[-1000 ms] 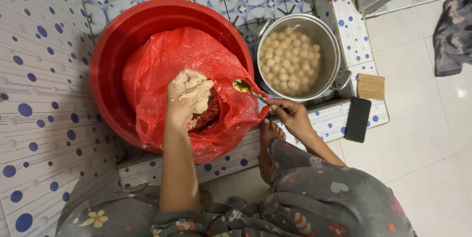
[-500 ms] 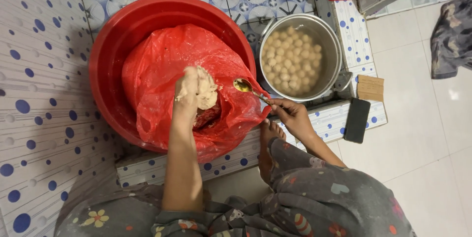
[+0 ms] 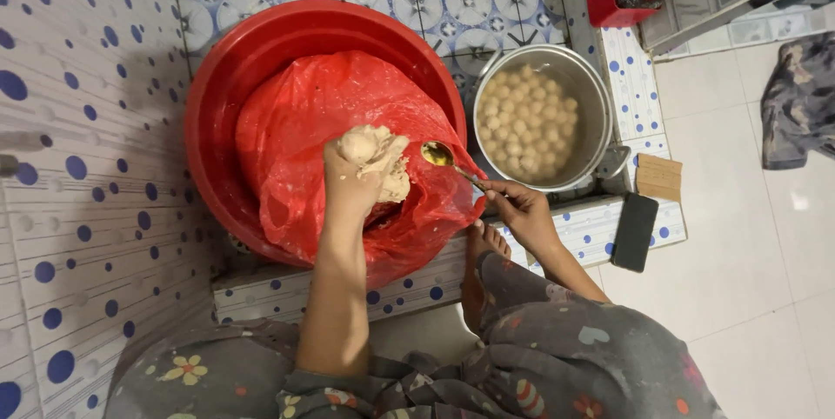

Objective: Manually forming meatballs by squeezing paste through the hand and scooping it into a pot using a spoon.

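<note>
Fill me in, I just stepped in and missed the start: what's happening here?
A person sits over a red basin lined with a red plastic bag. Their left hand grips a lump of pale dough above the bag, while the right hand holds a metal spoon beside it. A steel pot alongside already holds many small dough balls.

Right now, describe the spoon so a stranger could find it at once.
Start at the big red basin lined with a red plastic bag. At the bag's right edge, beside the steel pot of pale dough balls, the right hand holds a spoon. It is the only slim, gold-coloured metal thing there, bowl pointing toward the dough-covered left hand.
</note>
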